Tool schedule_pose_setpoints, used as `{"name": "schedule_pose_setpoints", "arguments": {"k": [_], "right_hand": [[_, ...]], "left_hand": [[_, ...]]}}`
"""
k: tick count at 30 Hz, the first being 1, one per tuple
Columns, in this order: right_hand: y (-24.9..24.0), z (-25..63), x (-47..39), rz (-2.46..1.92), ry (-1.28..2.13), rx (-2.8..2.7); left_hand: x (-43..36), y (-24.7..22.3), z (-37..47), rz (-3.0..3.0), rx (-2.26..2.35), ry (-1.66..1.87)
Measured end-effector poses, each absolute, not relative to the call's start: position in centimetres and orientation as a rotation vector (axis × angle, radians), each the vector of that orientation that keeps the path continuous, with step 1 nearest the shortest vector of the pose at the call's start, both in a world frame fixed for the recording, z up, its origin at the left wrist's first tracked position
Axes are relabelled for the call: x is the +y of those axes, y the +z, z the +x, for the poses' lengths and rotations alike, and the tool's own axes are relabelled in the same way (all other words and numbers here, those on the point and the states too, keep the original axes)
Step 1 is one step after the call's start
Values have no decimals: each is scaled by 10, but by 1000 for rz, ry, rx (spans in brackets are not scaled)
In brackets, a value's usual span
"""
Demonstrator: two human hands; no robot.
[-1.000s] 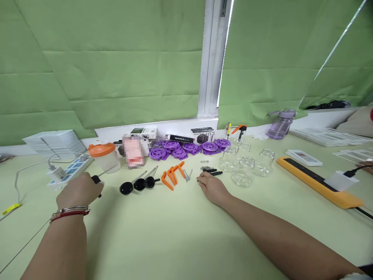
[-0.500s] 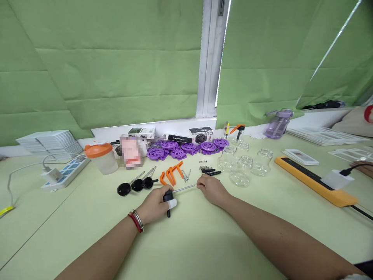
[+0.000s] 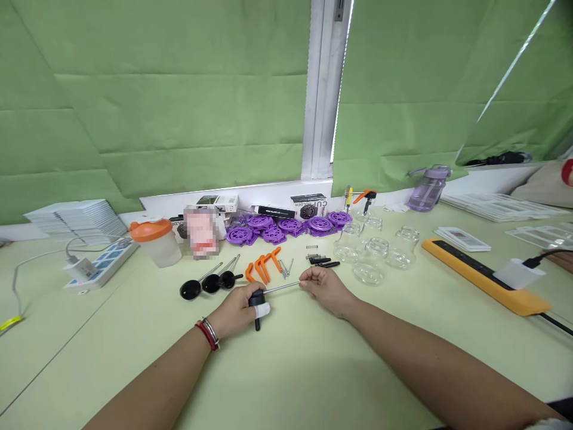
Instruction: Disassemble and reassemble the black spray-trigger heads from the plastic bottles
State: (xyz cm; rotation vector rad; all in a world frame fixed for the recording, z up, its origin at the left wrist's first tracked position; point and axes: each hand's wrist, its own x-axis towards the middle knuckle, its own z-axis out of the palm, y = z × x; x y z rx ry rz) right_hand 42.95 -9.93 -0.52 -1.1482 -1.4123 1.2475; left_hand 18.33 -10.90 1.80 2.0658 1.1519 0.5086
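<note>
The left grip (image 3: 237, 312) clamps a black part (image 3: 256, 298); to its right, the right grip (image 3: 326, 289) is pinched together beside a metal rod (image 3: 281, 288).

Light is bright and fairly even over the desk (image 3: 250, 370), with a soft, faint shadow (image 3: 331, 379) on its near part. Glare shows as a thin white line (image 3: 342, 80) beside the window frame (image 3: 317, 107) and a slanting streak (image 3: 514, 62) at upper right, where the corner is darker. Faint highlights edge the glass jars (image 3: 367, 273). The left hand (image 3: 237, 313) and right hand (image 3: 326, 289) look reasonably sharp. Square pixels mask a pinkish object (image 3: 201, 230). Wide-angle distortion stretches the forearms (image 3: 421, 349) toward the edges.
</note>
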Motion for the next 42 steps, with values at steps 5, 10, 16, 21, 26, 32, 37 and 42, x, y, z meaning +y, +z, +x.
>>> {"name": "schedule_pose_setpoints", "arguments": {"k": [5,10,16,21,26,32,37,42], "right_hand": [[-6,429,-99,-1124,1275,-1390],[-10,431,-98,-1096,1287,-1416],[-10,430,-98,-1118,1244,-1465],[-10,431,-96,-1152,1173,-1540],[-12,432,-95,-1196,1065,-1647],[-13,431,-93,-1227,1071,-1673],[-10,431,-95,-1235,1059,-1717],[-8,430,-96,-1233,997,-1816]], "left_hand": [[-108,19,183,2096,1153,497],[-108,19,183,2104,1156,480],[-107,19,183,2098,1159,483],[-107,19,183,2105,1158,476],[-106,18,182,2127,1171,476],[-106,15,181,2151,1176,475],[-106,15,181,2138,1171,470],[-106,15,181,2161,1184,475]]}}
